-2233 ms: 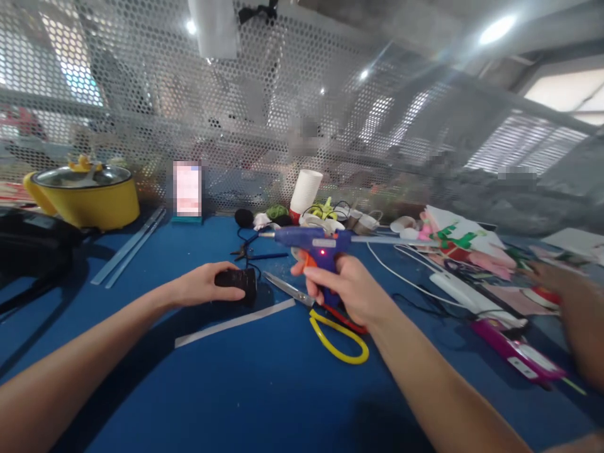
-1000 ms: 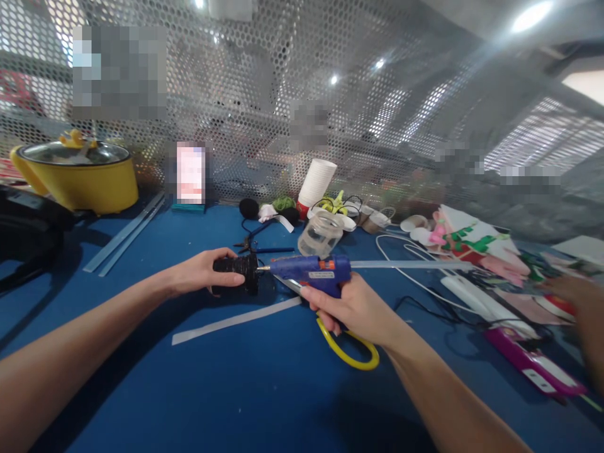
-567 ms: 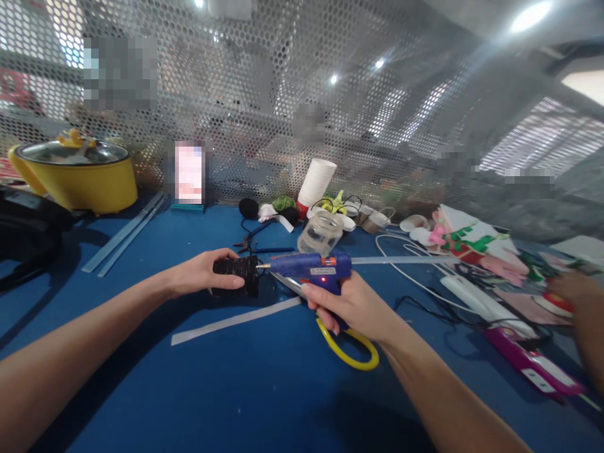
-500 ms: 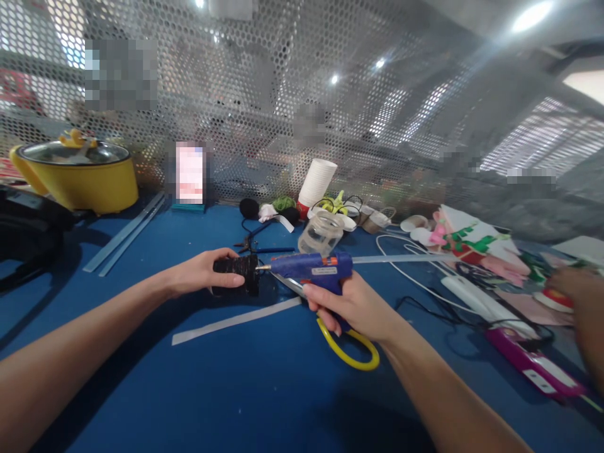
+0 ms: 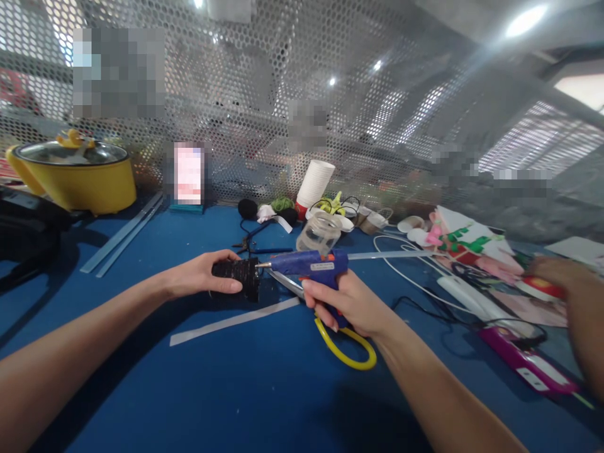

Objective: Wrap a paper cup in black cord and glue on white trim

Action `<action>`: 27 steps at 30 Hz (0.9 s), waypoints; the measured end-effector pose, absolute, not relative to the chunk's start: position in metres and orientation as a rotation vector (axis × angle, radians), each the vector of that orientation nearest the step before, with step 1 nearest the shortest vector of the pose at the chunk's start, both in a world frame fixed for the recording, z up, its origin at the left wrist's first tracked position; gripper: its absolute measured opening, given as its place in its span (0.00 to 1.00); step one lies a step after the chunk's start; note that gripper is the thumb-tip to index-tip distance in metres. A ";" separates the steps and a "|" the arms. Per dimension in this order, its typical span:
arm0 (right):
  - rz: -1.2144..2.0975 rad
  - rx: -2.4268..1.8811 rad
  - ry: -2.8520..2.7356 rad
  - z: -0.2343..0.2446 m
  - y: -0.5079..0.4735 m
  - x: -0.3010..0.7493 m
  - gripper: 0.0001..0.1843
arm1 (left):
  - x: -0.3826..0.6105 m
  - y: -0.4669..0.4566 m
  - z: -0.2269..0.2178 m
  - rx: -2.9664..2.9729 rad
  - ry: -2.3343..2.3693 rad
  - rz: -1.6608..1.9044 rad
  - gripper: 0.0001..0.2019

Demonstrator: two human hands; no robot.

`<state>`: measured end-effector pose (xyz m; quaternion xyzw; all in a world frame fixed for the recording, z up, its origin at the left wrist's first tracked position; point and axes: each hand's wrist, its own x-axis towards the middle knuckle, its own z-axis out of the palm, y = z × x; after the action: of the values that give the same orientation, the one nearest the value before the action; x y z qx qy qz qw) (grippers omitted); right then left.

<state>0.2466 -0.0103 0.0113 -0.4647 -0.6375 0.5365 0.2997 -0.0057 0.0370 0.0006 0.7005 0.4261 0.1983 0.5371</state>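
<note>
My left hand is closed round a black cylinder wrapped in dark cord or strip, lying on its side. In my right hand is a blue glue gun, its metal nozzle at the rim of the cylinder's right end; whether they touch I cannot tell. A clear glue stick runs out of the gun's back. Beneath the right hand lie scissors with yellow handles, partly hidden by it. A pale flat strip rests on the blue table in front of the cylinder.
Pliers, a clear plastic jar and stacked paper cups stand or lie behind my hands. Right are a purple power strip, cables and a co-worker's hand. A yellow pot and glue sticks are left.
Both my hands keep their grips, and the nozzle stays at the cylinder's end with barely any shift. The co-worker's hand with a red and white round thing has moved left.
</note>
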 end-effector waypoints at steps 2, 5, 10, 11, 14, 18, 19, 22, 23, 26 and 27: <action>1.431 -1.228 -1.678 0.010 -0.009 0.247 0.17 | -0.006 0.037 0.000 1.670 1.007 0.472 0.21; 1.434 -1.225 -1.666 0.008 -0.008 0.247 0.17 | -0.006 0.038 -0.001 1.676 1.001 0.454 0.22; 1.450 -1.210 -1.707 0.008 -0.009 0.248 0.17 | -0.008 0.041 -0.002 1.691 0.992 0.439 0.24; 1.456 -1.211 -1.712 0.009 -0.009 0.248 0.17 | -0.008 0.041 -0.002 1.690 0.993 0.441 0.24; 1.487 -1.202 -1.711 0.010 -0.010 0.249 0.17 | -0.008 0.041 -0.003 1.682 0.996 0.447 0.24; 1.523 -1.192 -1.710 0.011 -0.009 0.250 0.16 | -0.008 0.041 -0.004 1.696 0.993 0.459 0.23; 1.534 -1.191 -1.709 0.010 -0.009 0.251 0.16 | -0.009 0.042 -0.004 1.702 0.992 0.462 0.23; 1.558 -1.170 -1.701 0.010 -0.008 0.252 0.16 | -0.009 0.042 -0.004 1.713 0.990 0.457 0.23; 1.557 -1.162 -1.694 0.009 -0.008 0.252 0.16 | -0.008 0.041 -0.004 1.715 0.987 0.454 0.24; 1.549 -1.150 -1.665 0.008 -0.006 0.251 0.16 | -0.007 0.040 -0.003 1.725 0.982 0.453 0.24; 1.546 -1.154 -1.655 0.008 -0.006 0.251 0.16 | -0.007 0.040 -0.003 1.727 0.980 0.455 0.25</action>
<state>0.2510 -0.0060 0.0081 -0.4336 -0.6220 0.5811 0.2956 -0.0067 0.0399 -0.0031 0.7217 0.4096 0.1903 0.5245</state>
